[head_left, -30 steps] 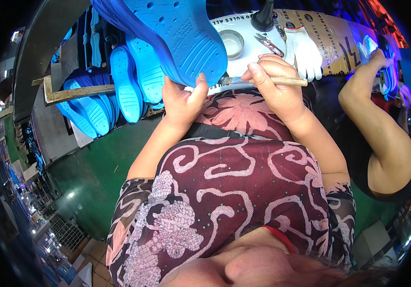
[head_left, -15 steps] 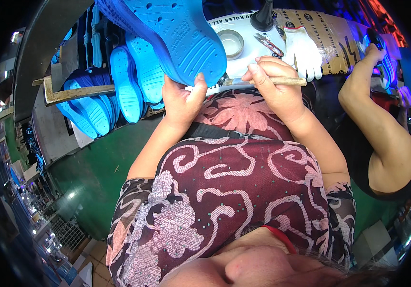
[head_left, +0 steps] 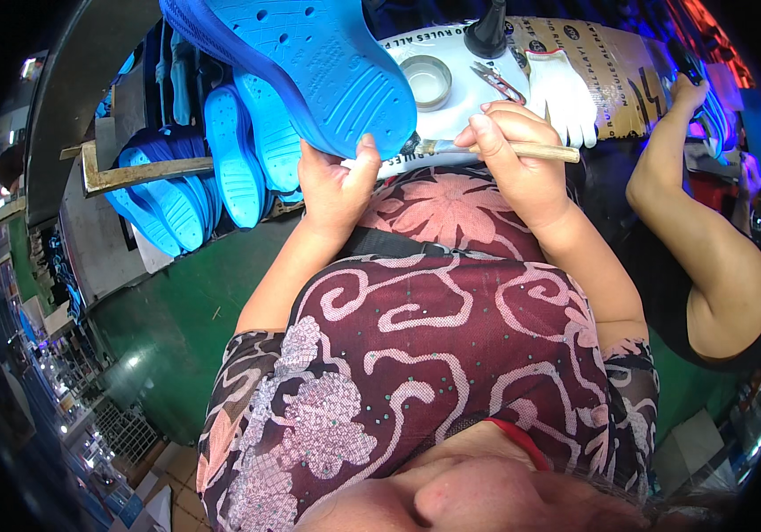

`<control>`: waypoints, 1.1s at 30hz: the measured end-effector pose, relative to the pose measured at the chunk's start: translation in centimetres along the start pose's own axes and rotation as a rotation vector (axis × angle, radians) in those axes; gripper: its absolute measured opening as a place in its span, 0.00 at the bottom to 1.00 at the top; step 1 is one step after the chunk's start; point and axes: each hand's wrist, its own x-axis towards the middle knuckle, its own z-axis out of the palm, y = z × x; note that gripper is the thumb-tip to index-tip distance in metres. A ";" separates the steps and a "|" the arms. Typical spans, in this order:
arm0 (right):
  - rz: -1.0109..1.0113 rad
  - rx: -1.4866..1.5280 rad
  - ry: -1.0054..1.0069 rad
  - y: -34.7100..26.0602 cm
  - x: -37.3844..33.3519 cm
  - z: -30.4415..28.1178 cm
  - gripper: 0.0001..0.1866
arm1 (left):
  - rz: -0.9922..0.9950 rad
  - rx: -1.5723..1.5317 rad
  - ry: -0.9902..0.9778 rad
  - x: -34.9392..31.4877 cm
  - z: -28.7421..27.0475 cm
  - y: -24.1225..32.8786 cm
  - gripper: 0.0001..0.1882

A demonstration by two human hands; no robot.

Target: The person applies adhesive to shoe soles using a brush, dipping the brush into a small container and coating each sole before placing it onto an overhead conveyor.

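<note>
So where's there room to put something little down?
Maybe the white surface between the bowl, the snips and the right hand, a small patch. The brown sheet between the white glove and the other person's arm looks roomier. On the left it's crowded with blue shoes.

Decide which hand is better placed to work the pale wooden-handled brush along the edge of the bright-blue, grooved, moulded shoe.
Probably the right hand: it grips the brush, whose dark bristles sit close beside the rounded end of the shoe. The left hand is occupied, holding that same end.
</note>
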 end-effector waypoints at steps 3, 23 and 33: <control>0.037 0.020 0.021 -0.1 -0.1 -0.2 0.13 | 0.024 0.008 0.001 0.0 0.0 -0.2 0.22; 0.007 -0.016 0.003 -0.3 0.1 -0.3 0.17 | 0.114 -0.053 0.017 0.1 0.0 -0.7 0.21; 0.020 -0.059 0.008 -0.5 0.3 -0.3 0.15 | 0.337 0.047 -0.008 0.2 -0.8 -1.2 0.18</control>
